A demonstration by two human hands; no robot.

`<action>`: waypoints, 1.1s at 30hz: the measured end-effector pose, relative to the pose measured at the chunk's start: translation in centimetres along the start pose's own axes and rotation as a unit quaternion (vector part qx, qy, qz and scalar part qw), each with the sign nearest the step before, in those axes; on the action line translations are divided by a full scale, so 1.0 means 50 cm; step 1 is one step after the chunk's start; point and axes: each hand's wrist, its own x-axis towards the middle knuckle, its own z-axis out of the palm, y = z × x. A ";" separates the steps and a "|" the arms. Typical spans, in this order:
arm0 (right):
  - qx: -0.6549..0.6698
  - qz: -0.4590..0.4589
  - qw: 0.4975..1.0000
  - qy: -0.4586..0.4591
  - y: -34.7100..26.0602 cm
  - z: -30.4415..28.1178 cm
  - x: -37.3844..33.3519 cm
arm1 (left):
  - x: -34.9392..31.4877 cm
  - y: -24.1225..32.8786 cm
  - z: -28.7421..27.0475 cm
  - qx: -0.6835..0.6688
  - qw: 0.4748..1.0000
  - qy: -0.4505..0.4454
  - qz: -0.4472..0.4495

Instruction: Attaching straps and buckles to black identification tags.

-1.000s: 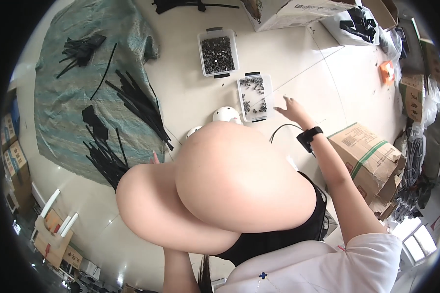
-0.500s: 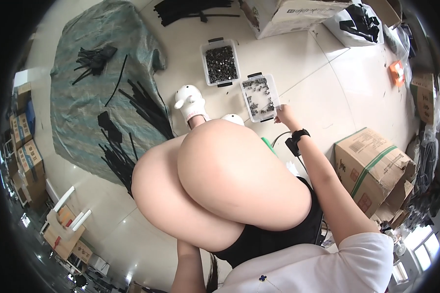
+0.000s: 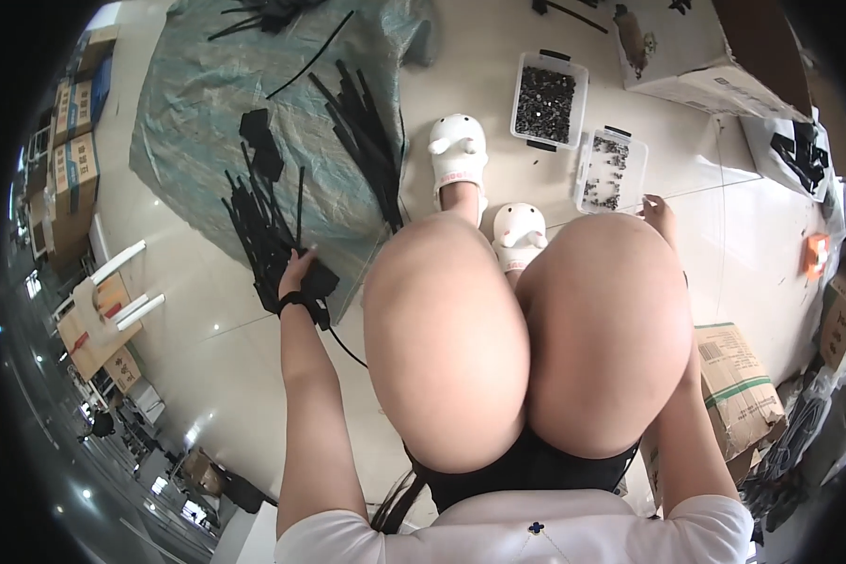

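My left hand (image 3: 296, 272) is at the lower end of a bundle of black strips (image 3: 254, 221) on the green sheet (image 3: 193, 122). Its thumb and finger stand apart, and nothing shows between them. My right hand (image 3: 660, 218) is just beside the near right corner of a clear plastic box (image 3: 617, 174) holding scattered small metal pieces. Its fingers are bent together; whatever they may hold is too small to make out. Farther off, a second clear box (image 3: 547, 141) is filled with dark small parts (image 3: 545, 99).
Another bunch of black strips (image 3: 362, 141) lies on the sheet's right part. White shoes (image 3: 458, 150) are on my feet between sheet and boxes. Cartons (image 3: 738, 381) stand at right, and a large open box (image 3: 714, 70) at far right. A black cable (image 3: 350, 350) trails near my left wrist.
My left hand has come into view and reached the black strips. My right hand has drawn slightly away from the box's corner. The whole view has shifted left, and my knees have swung right.
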 end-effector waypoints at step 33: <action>-0.114 -0.073 0.989 0.057 0.019 -0.144 0.003 | -0.228 0.453 0.294 -0.245 0.942 0.041 0.226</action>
